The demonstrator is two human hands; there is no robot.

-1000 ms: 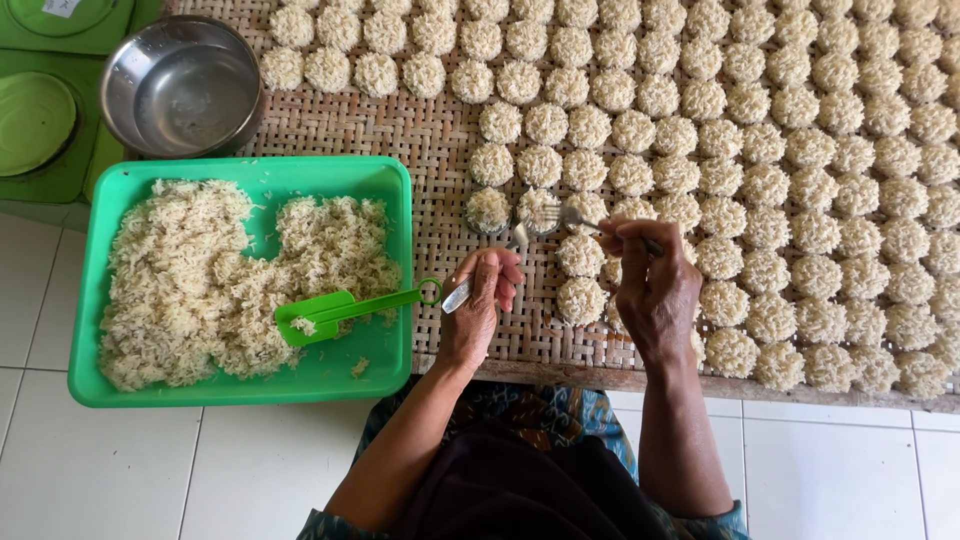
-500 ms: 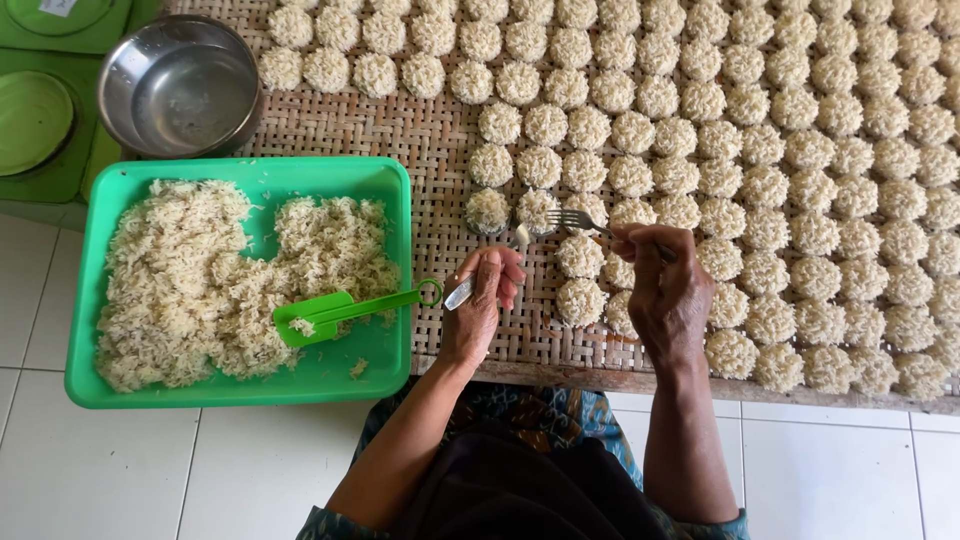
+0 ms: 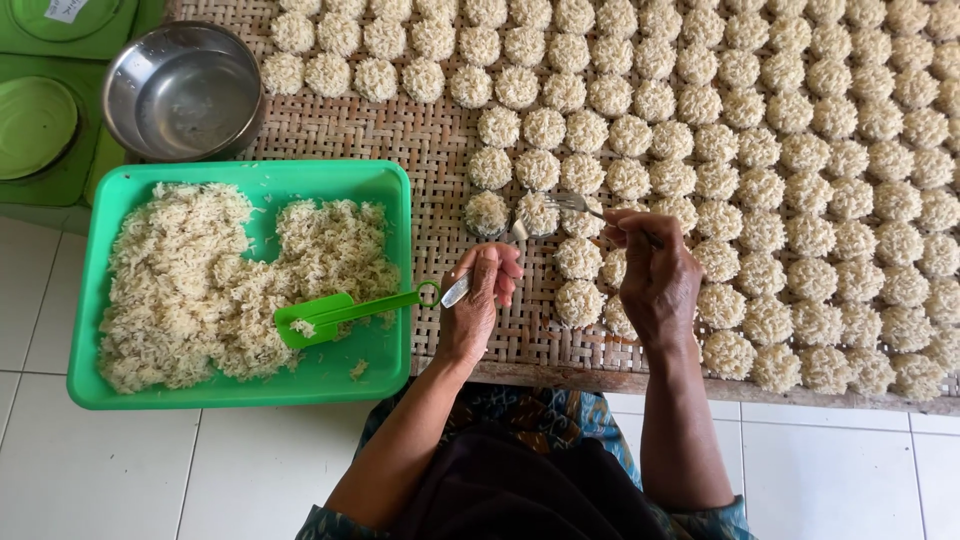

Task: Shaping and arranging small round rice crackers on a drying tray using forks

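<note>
Over woven mat, right hand seemingly shifted left, fork

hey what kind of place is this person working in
Likely a small home food workshop: rows of round rice clusters drying on a woven bamboo mat, a green plastic tray of loose rice, white tiled floor.

Both hands raised, fingers seemingly curled closed
</note>
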